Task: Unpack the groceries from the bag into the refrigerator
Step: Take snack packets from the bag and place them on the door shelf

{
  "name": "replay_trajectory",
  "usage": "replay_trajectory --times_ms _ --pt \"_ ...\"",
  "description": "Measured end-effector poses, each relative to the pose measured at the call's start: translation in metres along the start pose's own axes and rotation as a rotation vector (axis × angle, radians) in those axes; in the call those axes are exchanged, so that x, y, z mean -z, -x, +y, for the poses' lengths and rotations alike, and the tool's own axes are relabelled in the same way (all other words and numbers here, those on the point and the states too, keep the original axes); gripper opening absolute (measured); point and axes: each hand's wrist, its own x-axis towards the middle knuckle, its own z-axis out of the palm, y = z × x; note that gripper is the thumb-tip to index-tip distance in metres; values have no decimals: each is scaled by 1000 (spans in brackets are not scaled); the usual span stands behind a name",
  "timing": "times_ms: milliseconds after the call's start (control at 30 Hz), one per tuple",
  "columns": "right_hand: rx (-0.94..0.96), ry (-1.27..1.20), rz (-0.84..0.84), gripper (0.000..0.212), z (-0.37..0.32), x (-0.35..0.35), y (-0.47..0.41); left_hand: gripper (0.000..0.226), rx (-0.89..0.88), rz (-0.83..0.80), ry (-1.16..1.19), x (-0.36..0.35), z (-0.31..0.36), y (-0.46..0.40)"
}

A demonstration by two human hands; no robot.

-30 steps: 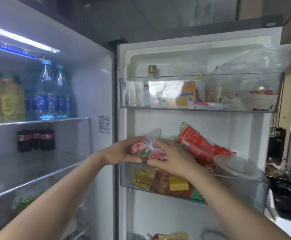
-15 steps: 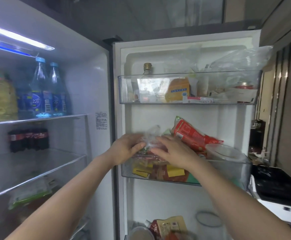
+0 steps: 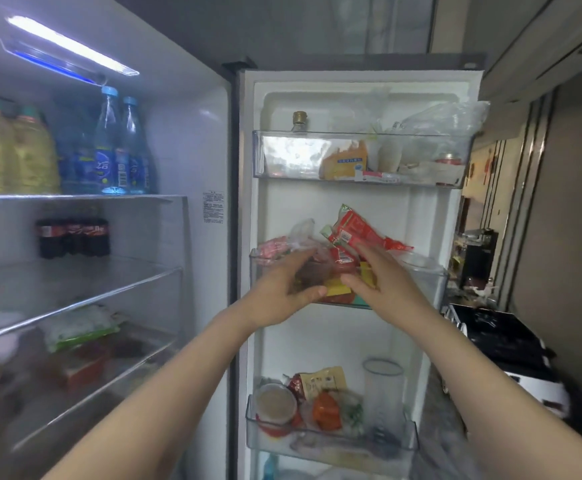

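Note:
A clear plastic bag of red snacks (image 3: 284, 244) lies in the middle door bin (image 3: 431, 275) of the open refrigerator, at its left end. A red packet (image 3: 358, 233) leans beside it. My left hand (image 3: 282, 289) is just in front of the bin with relaxed fingers, holding nothing. My right hand (image 3: 383, 275) is also in front of the bin, fingers straight, empty. Neither hand touches the bag.
The top door bin (image 3: 268, 161) holds a bottle, an orange pack and bags. The bottom door bin (image 3: 327, 441) holds a jar, sachets and a clear cup. Inside shelves carry water bottles (image 3: 116, 150), cola bottles (image 3: 73, 237) and wrapped food. A black stove (image 3: 497, 334) is at the right.
Both hands have let go of the snack bag and drawn back from the bin. The bag now rests in the bin. The view has tilted down.

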Motion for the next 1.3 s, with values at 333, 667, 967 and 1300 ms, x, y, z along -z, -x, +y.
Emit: replay_trajectory --times_ms 333,667,967,1300 --pt "-50 -94 -136 73 -80 29 184 72 217 91 -40 -32 96 197" --pt "77 -334 -415 72 -218 -17 384 70 593 58 -162 -27 185 482" --pt "246 -512 -616 74 -367 -75 490 68 1032 194 -264 34 234 689" --pt "393 -632 -904 73 -515 -125 606 63 1369 291 -289 68 278 876"
